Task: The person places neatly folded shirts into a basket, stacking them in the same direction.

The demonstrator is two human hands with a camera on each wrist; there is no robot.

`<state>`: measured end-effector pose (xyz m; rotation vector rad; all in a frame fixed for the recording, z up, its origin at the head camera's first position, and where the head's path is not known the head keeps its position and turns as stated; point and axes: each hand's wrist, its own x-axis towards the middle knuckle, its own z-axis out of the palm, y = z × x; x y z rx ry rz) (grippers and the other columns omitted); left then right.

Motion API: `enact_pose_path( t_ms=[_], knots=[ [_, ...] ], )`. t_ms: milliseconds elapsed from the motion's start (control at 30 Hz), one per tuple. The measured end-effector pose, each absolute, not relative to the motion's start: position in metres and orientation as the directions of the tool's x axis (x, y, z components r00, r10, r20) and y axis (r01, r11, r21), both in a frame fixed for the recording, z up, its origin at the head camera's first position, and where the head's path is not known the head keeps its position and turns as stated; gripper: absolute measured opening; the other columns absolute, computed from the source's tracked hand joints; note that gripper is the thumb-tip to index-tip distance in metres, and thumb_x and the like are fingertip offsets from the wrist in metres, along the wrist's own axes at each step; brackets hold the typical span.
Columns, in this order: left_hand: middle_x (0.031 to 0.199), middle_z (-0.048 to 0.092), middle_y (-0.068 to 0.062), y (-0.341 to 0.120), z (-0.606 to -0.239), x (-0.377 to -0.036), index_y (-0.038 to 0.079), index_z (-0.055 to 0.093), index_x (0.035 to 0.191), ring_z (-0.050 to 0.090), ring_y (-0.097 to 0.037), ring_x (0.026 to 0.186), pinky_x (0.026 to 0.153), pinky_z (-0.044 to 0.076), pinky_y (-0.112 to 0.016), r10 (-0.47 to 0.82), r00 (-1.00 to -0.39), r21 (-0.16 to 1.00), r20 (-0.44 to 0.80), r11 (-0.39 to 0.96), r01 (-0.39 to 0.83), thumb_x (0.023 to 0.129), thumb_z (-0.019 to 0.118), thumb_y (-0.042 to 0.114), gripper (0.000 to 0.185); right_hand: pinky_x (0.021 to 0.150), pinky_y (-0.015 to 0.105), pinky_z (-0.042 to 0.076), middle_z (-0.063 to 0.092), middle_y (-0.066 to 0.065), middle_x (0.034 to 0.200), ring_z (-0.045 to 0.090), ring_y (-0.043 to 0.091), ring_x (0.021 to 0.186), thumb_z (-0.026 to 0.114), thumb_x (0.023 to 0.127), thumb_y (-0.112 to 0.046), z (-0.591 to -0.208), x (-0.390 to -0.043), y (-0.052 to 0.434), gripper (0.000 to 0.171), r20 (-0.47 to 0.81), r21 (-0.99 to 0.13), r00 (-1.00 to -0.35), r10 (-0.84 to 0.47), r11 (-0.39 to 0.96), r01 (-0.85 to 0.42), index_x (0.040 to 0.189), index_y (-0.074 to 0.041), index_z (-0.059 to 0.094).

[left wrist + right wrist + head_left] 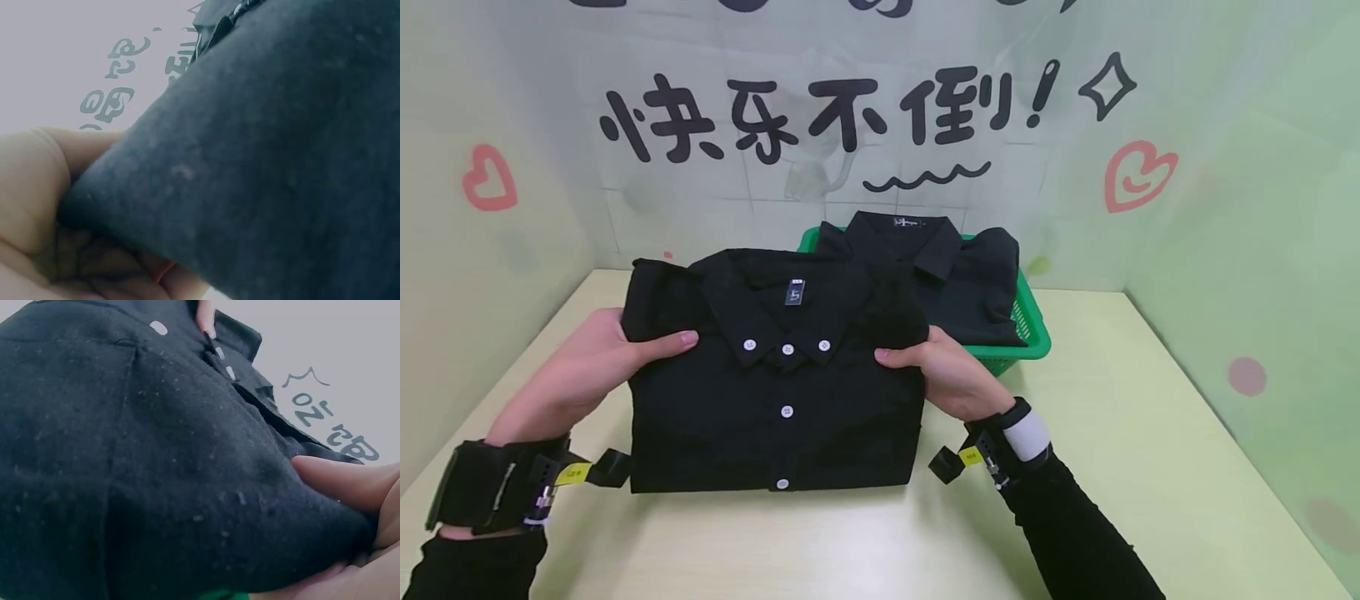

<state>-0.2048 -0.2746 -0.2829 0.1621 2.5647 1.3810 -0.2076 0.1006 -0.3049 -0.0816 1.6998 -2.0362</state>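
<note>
A folded black button-down shirt (842,433) with white buttons and a small neck label hangs upright between my two hands, above the table. My left hand (602,354) grips its left side, thumb across the front and fingers behind. On the opposite side my right hand (951,375) holds it the same way. In the left wrist view, dark cloth (250,169) fills most of the frame, and the left fingers curl under its edge. The right wrist view shows the right thumb (337,481) lying on the shirt front (175,462).
Behind the held shirt, at the back of the table (1120,433), stands a green plastic basket (1036,333). Another folded black shirt (977,292) lies in it, collar up. A printed backdrop (700,192) encloses the table at the back and both sides.
</note>
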Motion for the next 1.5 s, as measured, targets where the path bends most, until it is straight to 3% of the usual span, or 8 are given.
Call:
enact_pose_path(
  t_ms=[367, 667, 1000, 1500],
  knots=[
    [0.122, 0.061, -0.012, -0.228, -0.306, -0.205, 0.001, 0.06, 0.122, 0.046, -0.028, 0.124, 0.105, 0.031, -0.053, 0.304, -0.944, 0.902, -0.128, 0.431, 0.016, 0.093, 0.067, 0.041, 0.05, 0.107, 0.049, 0.033, 0.046, 0.013, 0.137, 0.046, 0.031, 0.123, 0.067, 0.091, -0.004, -0.311, -0.206, 0.153, 0.053, -0.308, -0.945, -0.897, -0.317, -0.002, 0.326, 0.135, -0.001, 0.039],
    [0.116, 0.063, -0.013, -0.185, -0.308, -0.213, -0.001, 0.059, 0.122, 0.052, -0.028, 0.114, 0.101, 0.036, -0.047, 0.286, -0.952, 0.914, -0.112, 0.405, 0.014, 0.094, 0.067, 0.037, 0.048, 0.107, 0.048, 0.032, 0.046, 0.014, 0.137, 0.049, 0.031, 0.12, 0.065, 0.094, -0.007, -0.309, -0.205, 0.191, 0.053, -0.3, -0.952, -0.916, -0.268, 0.024, 0.305, 0.138, -0.001, 0.036],
    [0.115, 0.065, -0.013, -0.161, -0.309, -0.225, -0.002, 0.059, 0.123, 0.053, -0.028, 0.114, 0.102, 0.036, -0.047, 0.259, -0.959, 0.946, -0.111, 0.325, -0.021, 0.091, 0.072, 0.033, 0.048, 0.101, 0.043, 0.04, 0.06, 0.011, 0.119, 0.062, 0.027, 0.106, 0.064, 0.096, -0.012, -0.303, -0.202, 0.214, 0.037, -0.312, -0.95, -0.922, -0.229, 0.063, 0.305, 0.126, 0.003, 0.048],
    [0.11, 0.067, -0.015, -0.15, -0.308, -0.233, -0.003, 0.059, 0.123, 0.056, -0.03, 0.109, 0.101, 0.038, -0.048, 0.216, -0.969, 0.933, -0.123, 0.357, -0.039, 0.091, 0.072, 0.028, 0.046, 0.102, 0.043, 0.039, 0.057, 0.012, 0.125, 0.061, 0.026, 0.108, 0.064, 0.096, -0.012, -0.305, -0.204, 0.221, 0.041, -0.292, -0.956, -0.927, -0.237, 0.062, 0.285, 0.13, 0.002, 0.045]
  ],
)
